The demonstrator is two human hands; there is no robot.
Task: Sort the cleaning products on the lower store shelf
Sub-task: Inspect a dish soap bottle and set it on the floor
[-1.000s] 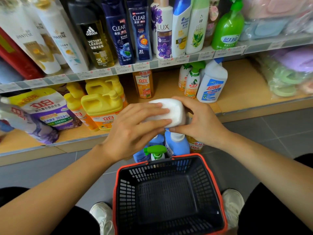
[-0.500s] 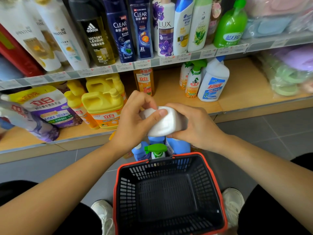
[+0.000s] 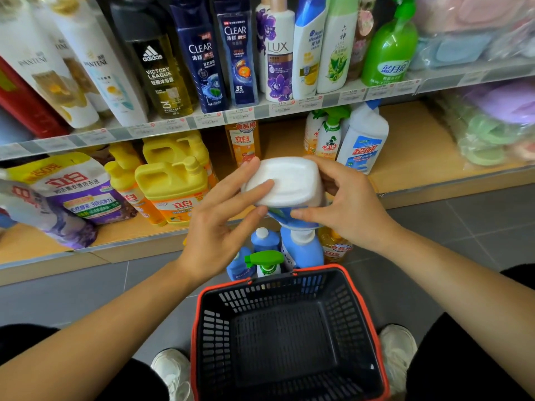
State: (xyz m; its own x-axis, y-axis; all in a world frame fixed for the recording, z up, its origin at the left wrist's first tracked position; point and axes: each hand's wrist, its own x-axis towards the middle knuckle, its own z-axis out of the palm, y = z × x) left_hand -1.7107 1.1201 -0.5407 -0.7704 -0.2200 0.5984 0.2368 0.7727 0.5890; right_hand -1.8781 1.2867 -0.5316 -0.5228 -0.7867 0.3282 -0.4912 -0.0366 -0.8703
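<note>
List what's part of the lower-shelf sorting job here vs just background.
Job:
- white plastic bottle with blue label, held bottom-up by left hand and right hand
- blue and green-capped bottles on the floor
- yellow jugs on the lower shelf
- white toilet-cleaner bottle

Background:
- shampoo bottles on the upper shelf
- black basket with red rim
- bagged pastel items

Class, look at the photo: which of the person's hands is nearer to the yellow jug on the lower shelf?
Left. The left hand sits just right of the yellow jug; the right hand is farther right, beyond the held white bottle.
</note>
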